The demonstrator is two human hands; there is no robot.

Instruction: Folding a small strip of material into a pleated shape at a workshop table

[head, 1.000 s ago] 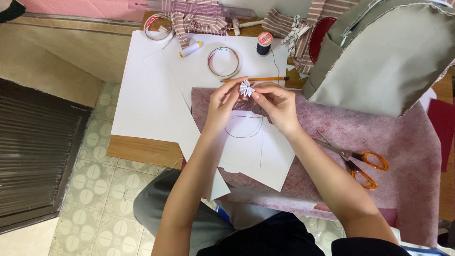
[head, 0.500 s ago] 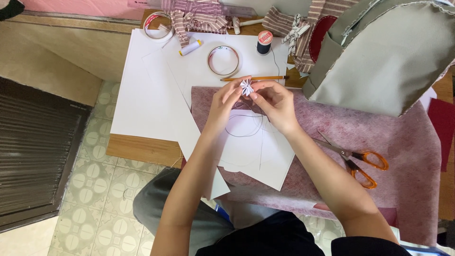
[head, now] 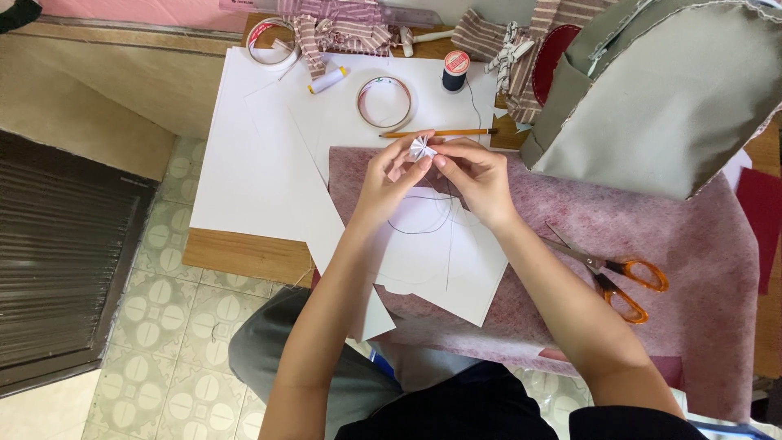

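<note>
A small pleated fabric piece (head: 422, 147), white with a striped pattern, is pinched between the fingertips of both hands above the table. My left hand (head: 389, 179) grips its left side and my right hand (head: 476, 179) its right side. A dark thread (head: 423, 226) loops down from the hands over a white paper sheet (head: 423, 253) with drawn pencil lines. That sheet lies on a mauve felt cloth (head: 635, 228).
Orange-handled scissors (head: 619, 277) lie on the felt at right. A pencil (head: 436, 132), a tape ring (head: 384, 102), a dark thread spool (head: 454, 72), another tape roll (head: 271, 42) and striped fabric scraps (head: 342, 24) sit at the back. Grey fabric (head: 668, 106) hangs at right.
Both hands stay at the same spot, with only slight finger movement on the pleated piece.
</note>
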